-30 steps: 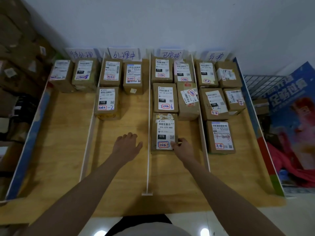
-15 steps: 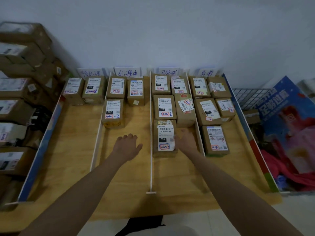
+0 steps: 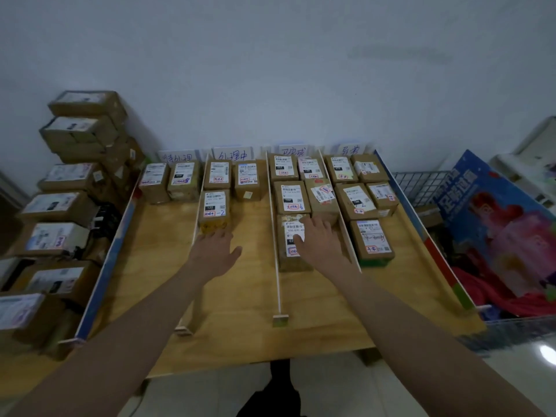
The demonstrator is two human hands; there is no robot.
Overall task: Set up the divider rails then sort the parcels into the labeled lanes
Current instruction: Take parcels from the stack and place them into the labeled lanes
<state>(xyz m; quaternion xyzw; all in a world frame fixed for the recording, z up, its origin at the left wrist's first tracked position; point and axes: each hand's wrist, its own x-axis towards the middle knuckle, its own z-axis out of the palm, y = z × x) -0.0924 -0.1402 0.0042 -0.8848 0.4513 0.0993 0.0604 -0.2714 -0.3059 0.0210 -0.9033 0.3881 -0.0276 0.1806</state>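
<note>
Arms reach forward, right hand [image 3: 320, 239] flat on a parcel [image 3: 293, 242], left hand [image 3: 215, 251] released, fingers straight.

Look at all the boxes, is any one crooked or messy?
Yes. In the third lane, one parcel sits turned at an angle, and its labels are stuck on crooked and overlapping. The other parcels line up fairly straight.

Both arms reach forward, bare. Left hand [image 3: 214, 253] palm down, fingers straight, thumb out. Right hand [image 3: 320, 240] palm down, fingers spread flat, slightly farther forward than left.
</note>
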